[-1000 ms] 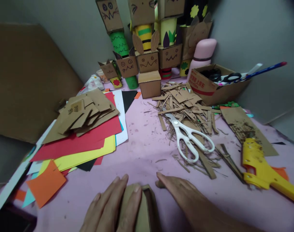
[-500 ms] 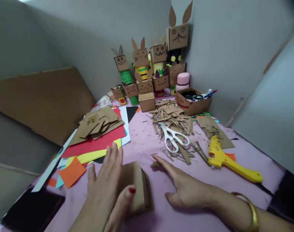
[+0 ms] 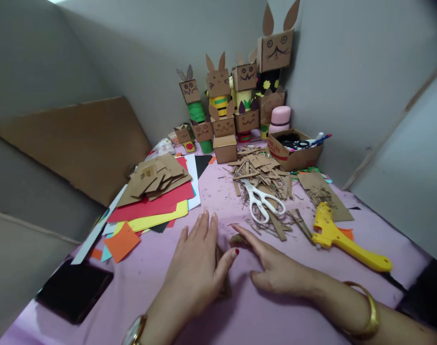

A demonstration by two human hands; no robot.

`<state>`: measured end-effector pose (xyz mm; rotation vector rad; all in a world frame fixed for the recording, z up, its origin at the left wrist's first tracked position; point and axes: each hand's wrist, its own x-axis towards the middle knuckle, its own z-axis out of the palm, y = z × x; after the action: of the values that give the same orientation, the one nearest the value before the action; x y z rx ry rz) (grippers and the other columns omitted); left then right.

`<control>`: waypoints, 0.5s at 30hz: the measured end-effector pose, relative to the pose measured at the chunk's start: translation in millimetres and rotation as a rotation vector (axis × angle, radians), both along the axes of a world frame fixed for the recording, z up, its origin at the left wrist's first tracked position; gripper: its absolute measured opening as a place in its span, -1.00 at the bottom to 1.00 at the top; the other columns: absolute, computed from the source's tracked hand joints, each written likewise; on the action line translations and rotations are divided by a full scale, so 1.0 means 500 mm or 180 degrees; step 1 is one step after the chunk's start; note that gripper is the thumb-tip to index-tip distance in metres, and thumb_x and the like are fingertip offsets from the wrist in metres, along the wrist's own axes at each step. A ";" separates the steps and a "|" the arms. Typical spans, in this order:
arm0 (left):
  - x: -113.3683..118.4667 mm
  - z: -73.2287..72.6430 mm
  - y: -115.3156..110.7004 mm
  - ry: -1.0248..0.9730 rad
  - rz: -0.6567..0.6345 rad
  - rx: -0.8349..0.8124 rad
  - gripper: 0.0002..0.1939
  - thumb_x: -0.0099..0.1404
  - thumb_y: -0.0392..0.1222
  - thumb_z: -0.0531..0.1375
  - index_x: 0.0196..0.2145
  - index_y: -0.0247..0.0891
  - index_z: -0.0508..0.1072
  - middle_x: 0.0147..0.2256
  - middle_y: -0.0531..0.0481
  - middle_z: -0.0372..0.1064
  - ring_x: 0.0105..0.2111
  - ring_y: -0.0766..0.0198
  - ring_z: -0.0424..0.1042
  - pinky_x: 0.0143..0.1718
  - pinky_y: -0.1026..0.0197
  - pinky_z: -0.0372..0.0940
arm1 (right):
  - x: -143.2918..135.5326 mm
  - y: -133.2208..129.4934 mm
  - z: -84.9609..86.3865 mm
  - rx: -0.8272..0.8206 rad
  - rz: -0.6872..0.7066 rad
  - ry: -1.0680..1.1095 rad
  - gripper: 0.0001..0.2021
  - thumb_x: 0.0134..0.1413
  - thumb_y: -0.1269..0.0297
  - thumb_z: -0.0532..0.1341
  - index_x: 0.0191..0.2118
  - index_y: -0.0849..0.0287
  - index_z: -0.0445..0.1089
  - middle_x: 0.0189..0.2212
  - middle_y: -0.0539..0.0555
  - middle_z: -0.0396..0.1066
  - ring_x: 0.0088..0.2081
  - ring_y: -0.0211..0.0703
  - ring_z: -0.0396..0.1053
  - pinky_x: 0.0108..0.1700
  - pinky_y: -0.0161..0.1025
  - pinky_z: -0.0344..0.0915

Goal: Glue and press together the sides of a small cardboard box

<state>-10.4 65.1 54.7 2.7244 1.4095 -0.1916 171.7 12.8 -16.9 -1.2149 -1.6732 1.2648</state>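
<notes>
The person's left hand [image 3: 196, 266] is lying flat, fingers extended, over a brown cardboard piece [image 3: 225, 290] on the pale purple cloth [image 3: 128, 306]; its shape is mostly hidden, so contact is only seeming likely. The right hand [image 3: 276, 270] is curving half-open just beside it, gripping nothing, while white-handled scissors [image 3: 256, 194] are lying beyond.
</notes>
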 end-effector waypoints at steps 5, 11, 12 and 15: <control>0.000 -0.009 0.000 -0.0270 0.0011 0.0091 -0.16 0.30 0.32 -0.20 0.32 -0.36 -0.12 0.34 -0.27 -0.24 0.33 0.02 -0.23 0.26 -0.23 -0.18 | -0.001 0.005 -0.021 0.0361 -0.0056 0.0183 -0.06 -0.29 0.54 0.09 0.34 0.32 -0.18 0.20 0.28 0.17 0.22 -0.03 0.12 0.29 0.06 -0.07; 0.001 0.026 0.007 -0.0658 0.0107 0.0163 -0.10 0.29 0.37 -0.30 0.33 -0.38 -0.27 0.35 -0.29 -0.45 0.34 -0.01 -0.44 0.23 -0.35 -0.31 | -0.008 0.011 -0.049 0.0653 -0.0168 0.0278 -0.12 -0.32 0.55 0.04 0.29 0.26 -0.08 0.03 0.23 0.32 0.11 -0.04 0.27 0.23 0.07 0.06; 0.002 0.033 0.006 -0.0717 0.0142 0.0213 -0.11 0.29 0.36 -0.32 0.33 -0.39 -0.30 0.35 -0.28 -0.48 0.34 0.01 -0.48 0.23 -0.35 -0.32 | -0.009 0.012 -0.053 0.0689 -0.0186 0.0311 -0.12 -0.33 0.55 0.04 0.29 0.26 -0.08 0.01 0.23 0.33 0.09 -0.04 0.29 0.23 0.08 0.06; 0.009 0.035 0.000 -0.0819 0.0161 0.0301 -0.12 0.31 0.33 -0.30 0.33 -0.42 -0.26 0.35 -0.30 -0.44 0.34 0.03 -0.46 0.25 -0.30 -0.33 | -0.011 0.014 -0.064 0.0741 -0.0237 0.0397 -0.14 -0.33 0.53 0.03 0.27 0.27 -0.07 -0.05 0.21 0.35 0.05 -0.05 0.33 0.23 0.08 0.06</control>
<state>-6.0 65.3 72.1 2.6623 1.4437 0.2260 166.3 19.9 -48.9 -1.0280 -1.6183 1.0460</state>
